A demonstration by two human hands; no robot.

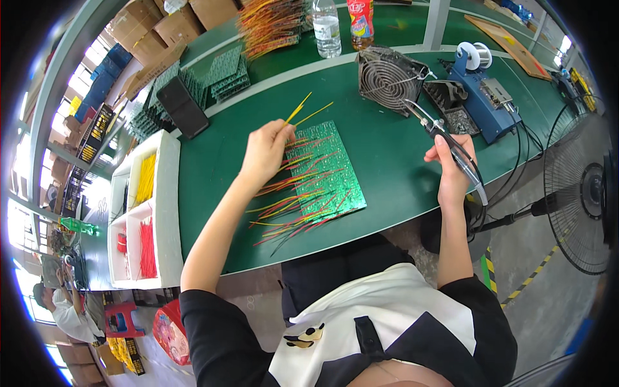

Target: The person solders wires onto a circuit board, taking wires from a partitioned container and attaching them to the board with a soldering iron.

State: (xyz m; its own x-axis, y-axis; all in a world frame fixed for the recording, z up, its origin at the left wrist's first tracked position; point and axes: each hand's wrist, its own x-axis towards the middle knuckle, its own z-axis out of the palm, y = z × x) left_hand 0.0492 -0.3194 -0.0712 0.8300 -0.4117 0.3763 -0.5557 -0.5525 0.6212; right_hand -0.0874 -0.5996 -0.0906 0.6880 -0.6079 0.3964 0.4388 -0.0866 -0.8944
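Note:
My left hand [264, 149] is closed over the far left corner of a green circuit board panel [348, 187], pinching yellow wires [298, 109] whose ends stick out beyond the fingers. Rows of red and yellow wires [284, 204] lie across the panel and hang over its left side. To the right of the panel, my right hand [453, 169] grips a soldering iron [436, 126] with a thin feed tube along it. Its tip points up and left, in front of a small fan, apart from the panel.
A white foam box [169, 213] with yellow and red wires stands left. Behind are a dark phone [182, 106], stacked boards [229, 74], a wire bundle [271, 26], two bottles [327, 35], the small fan [390, 80] and a blue solder feeder [480, 97]. A pedestal fan [583, 187] stands right.

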